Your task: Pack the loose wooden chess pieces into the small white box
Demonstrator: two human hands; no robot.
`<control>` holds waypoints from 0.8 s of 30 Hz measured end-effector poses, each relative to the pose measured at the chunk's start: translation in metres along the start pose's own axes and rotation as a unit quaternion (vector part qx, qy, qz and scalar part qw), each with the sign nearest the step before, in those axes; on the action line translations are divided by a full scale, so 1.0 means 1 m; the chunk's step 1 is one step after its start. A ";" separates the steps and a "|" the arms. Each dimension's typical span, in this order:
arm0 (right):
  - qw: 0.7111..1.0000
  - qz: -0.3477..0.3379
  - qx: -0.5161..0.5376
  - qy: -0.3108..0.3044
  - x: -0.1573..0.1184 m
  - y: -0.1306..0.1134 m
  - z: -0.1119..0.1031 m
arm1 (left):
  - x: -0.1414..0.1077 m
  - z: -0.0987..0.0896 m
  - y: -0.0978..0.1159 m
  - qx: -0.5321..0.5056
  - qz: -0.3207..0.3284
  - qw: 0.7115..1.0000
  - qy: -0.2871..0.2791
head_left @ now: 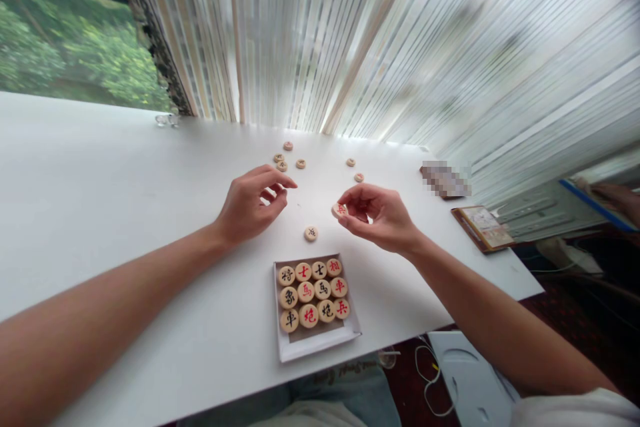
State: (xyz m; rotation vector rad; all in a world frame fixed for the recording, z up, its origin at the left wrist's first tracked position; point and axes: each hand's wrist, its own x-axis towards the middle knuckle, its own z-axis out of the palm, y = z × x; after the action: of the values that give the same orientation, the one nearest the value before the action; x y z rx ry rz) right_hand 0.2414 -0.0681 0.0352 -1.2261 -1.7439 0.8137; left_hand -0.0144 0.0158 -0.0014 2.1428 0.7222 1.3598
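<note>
Daylight reaches you from the window, far beyond and left of your left hand, and through the pale curtain beyond both hands. The white table is bright around them, its shadows soft and faint; right of your right hand the floor falls dim. Farther out on that side, the curtain smears into stretched streaks, and a pixelated block hides detail. Pieces nearer you than your hands look sharp; those beyond are softer.

On the white table lie an open box and loose round pieces.
</note>
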 end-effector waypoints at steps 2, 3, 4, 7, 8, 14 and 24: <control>1.000 0.000 -0.019 -0.017 -0.022 -0.006 -0.004 | 0.000 0.000 0.000 0.001 0.003 1.000 -0.002; 0.999 -0.004 -0.031 -0.026 -0.034 -0.009 -0.004 | 0.000 0.000 0.000 0.001 0.004 1.000 -0.002; 0.999 -0.010 -0.042 -0.031 -0.045 -0.012 -0.005 | 0.000 0.000 0.000 0.002 0.003 1.000 -0.003; 0.996 -0.033 -0.066 -0.044 -0.073 -0.018 -0.003 | 0.000 0.000 -0.001 0.001 -0.005 1.000 -0.007; 0.995 -0.042 -0.076 -0.048 -0.080 -0.021 -0.002 | -0.001 0.000 -0.002 0.001 -0.008 1.000 -0.008; 0.981 -0.086 -0.147 -0.091 -0.102 -0.031 0.008 | -0.001 0.001 -0.004 0.006 -0.001 1.000 -0.006; 0.967 -0.092 -0.196 -0.133 -0.109 -0.030 0.013 | 0.000 0.001 -0.003 0.006 -0.009 1.000 -0.009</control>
State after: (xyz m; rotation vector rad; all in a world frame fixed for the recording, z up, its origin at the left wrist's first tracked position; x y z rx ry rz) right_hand 0.2367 -0.1814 0.0262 -1.2206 -2.2813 0.5558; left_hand -0.0143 0.0181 -0.0036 2.1495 0.7433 1.3277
